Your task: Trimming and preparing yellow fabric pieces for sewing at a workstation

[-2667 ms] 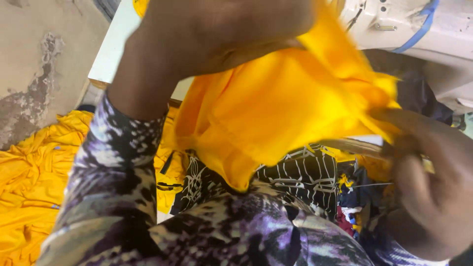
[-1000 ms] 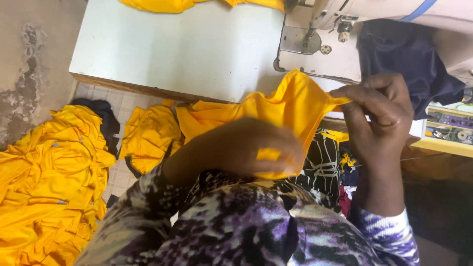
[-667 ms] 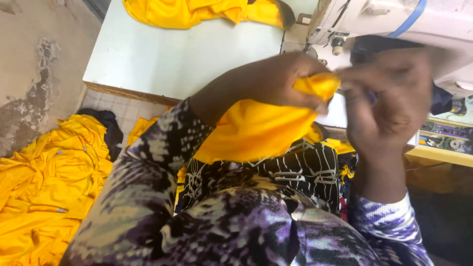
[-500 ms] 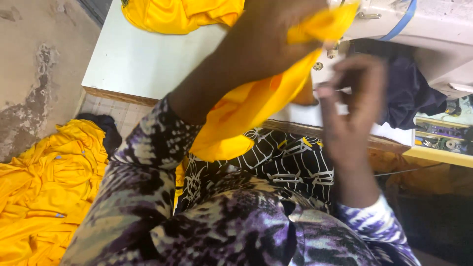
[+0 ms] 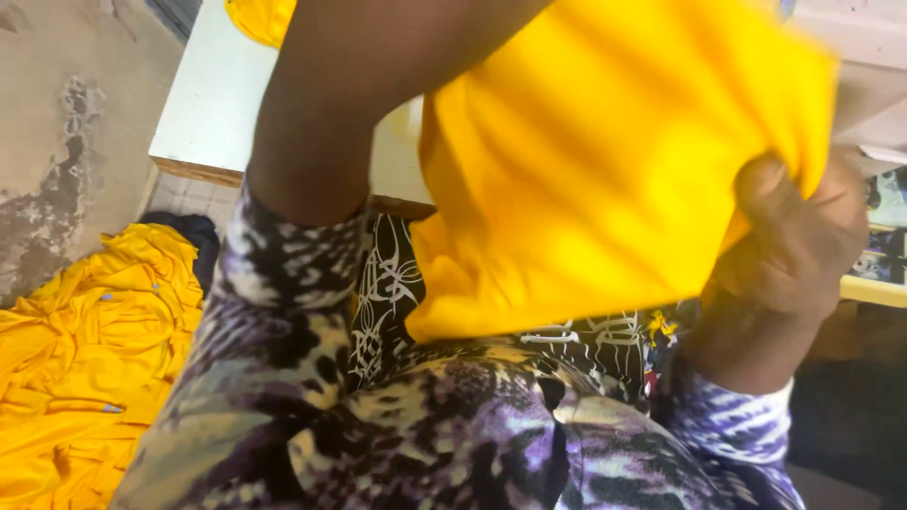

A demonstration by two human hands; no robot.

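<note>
1. The yellow cloth (image 5: 605, 170) is held up close to the camera, above the white table (image 5: 203, 113), and fills the upper middle and right of the view. It looks blurred.
2. The right hand (image 5: 798, 241) is clamped on the right edge of the yellow cloth, with the thumb pressed over the fabric and the other fingers curled behind it.
3. The left forearm (image 5: 350, 94) rises across the table's near edge and leaves the top of the view. The left hand itself is out of sight, so its grip cannot be told.
4. The yellow cloth hangs from the raised arm down toward the lap, and its lower edge ends just past the table's wooden front edge.
5. Both arms wear a patterned sleeve (image 5: 274, 312) in purple, black and cream. The right cuff sits just below the right hand.
6. A black fabric with white line drawing (image 5: 387, 283) lies over the lap, below the table's front edge and under the yellow cloth.
7. A second piece of yellow fabric (image 5: 260, 17) lies on the far part of the table.
8. A heap of yellow garments (image 5: 85, 349) lies on the floor to the left of the table, with a dark cloth (image 5: 194, 241) at its upper edge, near the table's corner.
9. The worn concrete floor (image 5: 66, 123) shows left of the table.
</note>
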